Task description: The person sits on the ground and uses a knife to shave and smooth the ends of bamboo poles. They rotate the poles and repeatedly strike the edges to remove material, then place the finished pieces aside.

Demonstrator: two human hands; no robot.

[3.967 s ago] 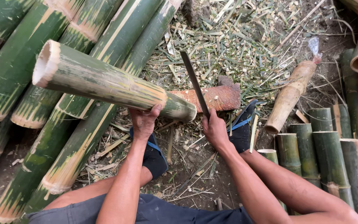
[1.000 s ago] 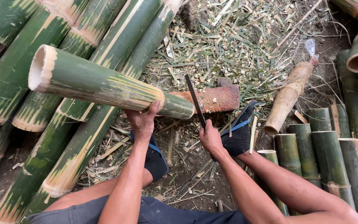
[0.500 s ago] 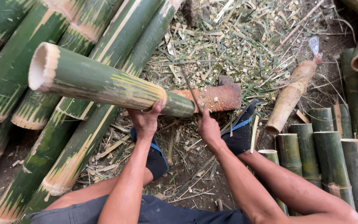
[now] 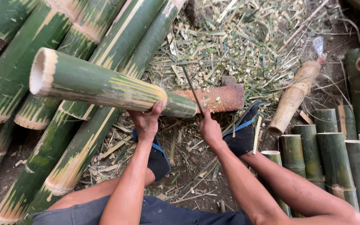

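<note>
Since half a second ago the blade [image 4: 191, 89] sits about where it was, edge down at the far end of the green bamboo section [image 4: 105, 87], after being lifted higher a moment earlier. So the right hand [image 4: 210, 130] is wrapped tight around the handle, knuckles up, and the thin dark blade runs up and away from it, meeting the bamboo where it rests on a reddish-brown wooden block [image 4: 215, 98] with a rough, crumbly top. The left hand [image 4: 146, 121] cups the bamboo from below, thumb hooked up over its side, fingers closed on it. That section is a smooth, glossy green tube with yellow streaks, hollow, its pale open end tilted up toward the left. Underneath it lies a stack of long bamboo poles [image 4: 84, 141] of the same green, ends chopped pale and ragged. Over by the right edge of the ground stands a cluster of short cut bamboo pieces [image 4: 330, 158], upright, and a tan dried-out tube [image 4: 294, 96] leans there with a bit of clear plastic wrap [image 4: 318, 43] at its tip. Dirt ground [image 4: 188, 183] is littered with dry shavings and splinters. Dark sandals with blue straps [image 4: 244, 129] show beside the wrists.
</note>
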